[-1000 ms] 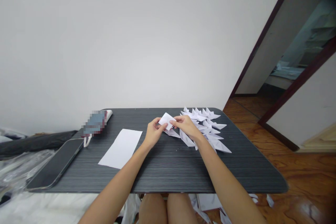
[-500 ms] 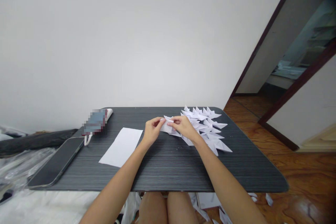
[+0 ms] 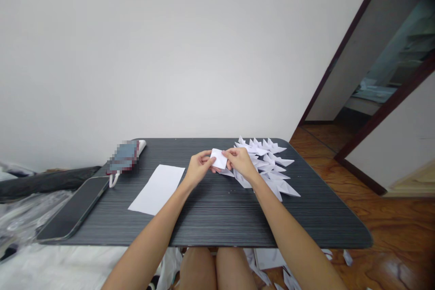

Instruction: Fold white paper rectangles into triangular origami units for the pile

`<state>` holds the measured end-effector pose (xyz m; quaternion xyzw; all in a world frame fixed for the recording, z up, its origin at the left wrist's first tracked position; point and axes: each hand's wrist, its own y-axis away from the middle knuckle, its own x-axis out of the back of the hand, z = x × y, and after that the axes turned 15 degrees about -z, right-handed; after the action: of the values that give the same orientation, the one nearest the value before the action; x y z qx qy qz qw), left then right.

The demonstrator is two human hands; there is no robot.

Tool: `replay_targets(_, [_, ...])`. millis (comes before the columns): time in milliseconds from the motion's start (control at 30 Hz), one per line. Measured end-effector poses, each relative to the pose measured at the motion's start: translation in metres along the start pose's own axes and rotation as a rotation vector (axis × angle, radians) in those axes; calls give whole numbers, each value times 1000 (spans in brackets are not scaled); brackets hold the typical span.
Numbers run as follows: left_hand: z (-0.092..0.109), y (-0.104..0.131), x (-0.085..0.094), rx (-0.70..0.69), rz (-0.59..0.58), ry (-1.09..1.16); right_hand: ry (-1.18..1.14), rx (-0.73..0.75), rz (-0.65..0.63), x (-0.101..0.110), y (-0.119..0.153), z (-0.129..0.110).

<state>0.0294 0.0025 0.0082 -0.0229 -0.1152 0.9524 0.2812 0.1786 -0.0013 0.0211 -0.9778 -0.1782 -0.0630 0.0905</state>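
A small folded white paper [image 3: 219, 158] is held up above the middle of the dark table [image 3: 217, 222]. My left hand [image 3: 200, 167] pinches its left side, thumb on the near face. On its right side, my right hand [image 3: 238, 162] grips the same paper between thumb and fingers. Several white folded paper boats [image 3: 272, 163] lie in a cluster just right of my right hand, partly hidden by it. A flat white sheet [image 3: 158, 189] rests on the table left of my left hand.
A black phone [image 3: 73, 208] lies at the table's left edge. Behind it are a blurred-out device [image 3: 124, 156] and a white cable [image 3: 114, 180]. The wall [image 3: 204, 54] rises behind the table. Paper pieces [image 3: 347, 258] lie on the wooden floor.
The folded paper has been turned, and now shows a flat, squarish face where raised points showed before. Both hands have shifted their fingers around its sides.
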Motion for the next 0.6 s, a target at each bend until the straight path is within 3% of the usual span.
replay_targets(200, [4, 1, 1, -91, 45, 15, -181, -32, -212, -1, 3, -3])
replay_targets(433, [2, 3, 0, -100, -70, -108, -169, 38, -88, -1, 4, -4])
replay_targets(600, [4, 3, 2, -183, -21, -175, -125, 116, -154, 3, 6, -10])
